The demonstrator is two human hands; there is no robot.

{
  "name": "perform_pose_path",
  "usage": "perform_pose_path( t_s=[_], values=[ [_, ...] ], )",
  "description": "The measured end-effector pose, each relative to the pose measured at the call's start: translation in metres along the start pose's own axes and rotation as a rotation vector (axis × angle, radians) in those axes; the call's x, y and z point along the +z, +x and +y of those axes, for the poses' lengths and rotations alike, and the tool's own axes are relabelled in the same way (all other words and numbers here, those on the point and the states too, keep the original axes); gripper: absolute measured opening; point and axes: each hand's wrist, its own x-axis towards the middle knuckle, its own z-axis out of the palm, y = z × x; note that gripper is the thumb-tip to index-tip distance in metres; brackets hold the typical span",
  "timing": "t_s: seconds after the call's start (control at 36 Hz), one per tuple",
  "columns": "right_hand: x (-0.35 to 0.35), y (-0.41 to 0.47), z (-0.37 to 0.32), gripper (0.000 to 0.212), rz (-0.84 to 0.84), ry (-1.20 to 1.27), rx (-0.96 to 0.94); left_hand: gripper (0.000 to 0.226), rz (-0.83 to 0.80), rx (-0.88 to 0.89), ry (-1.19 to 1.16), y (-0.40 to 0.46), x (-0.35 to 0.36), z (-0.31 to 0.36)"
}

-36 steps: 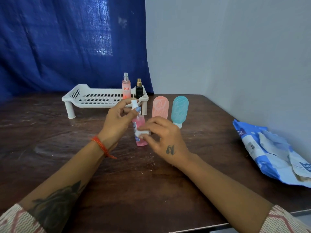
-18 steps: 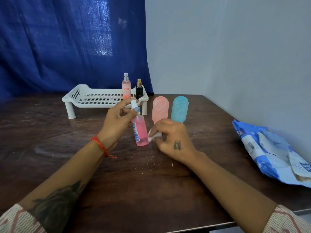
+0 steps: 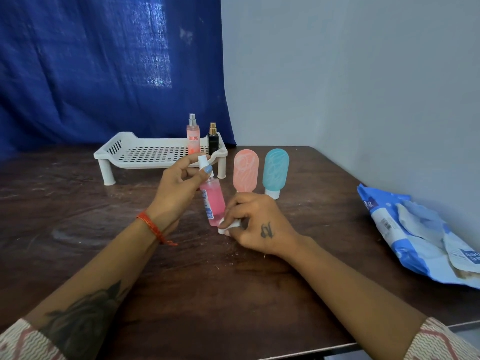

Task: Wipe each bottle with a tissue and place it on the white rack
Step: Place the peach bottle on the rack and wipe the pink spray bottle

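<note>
The left hand (image 3: pixel 179 189) pinched the white spray cap of a pink spray bottle (image 3: pixel 213 203), holding it tilted at the middle of the dark wooden table (image 3: pixel 78 203). The right hand (image 3: pixel 255 224) pinched a wadded white tissue (image 3: pixel 228 226) against the bottle's near, lower end. Farther back stood the white rack (image 3: pixel 145 154), carrying an upright peach perfume bottle (image 3: pixel 193 136) and a small black bottle (image 3: pixel 213 139) at its right end. Just right of the rack a pink squeeze tube (image 3: pixel 246 170) and a teal squeeze tube (image 3: pixel 275 171) stood cap-down. A blue tissue pack (image 3: pixel 405 229) lay at the table's right edge.
</note>
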Motion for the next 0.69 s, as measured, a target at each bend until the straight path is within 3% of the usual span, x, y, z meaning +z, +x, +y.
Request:
perform_pose_path(
  t_s=[0.19,0.33,0.5,0.61,0.69],
  values=[
    [0.0,0.005,0.0,0.015,0.287,-0.111,-0.02,0.028,0.011,-0.009,-0.035,0.0,0.0,0.002],
    [0.009,0.005,-0.007,0.016,0.117,-0.164,-0.112,0.027,0.004,-0.005,-0.043,-0.001,0.0,0.003],
    [0.004,0.001,-0.004,0.017,-0.023,-0.098,-0.053,0.031,0.003,-0.026,-0.047,-0.001,-0.001,0.003],
    [0.0,0.001,0.001,0.014,0.035,-0.071,0.031,0.033,0.002,-0.027,-0.06,-0.001,-0.002,0.003],
    [-0.001,0.004,0.007,0.01,0.201,-0.058,0.096,0.032,-0.012,-0.025,-0.068,-0.001,-0.002,0.004]
  ],
)
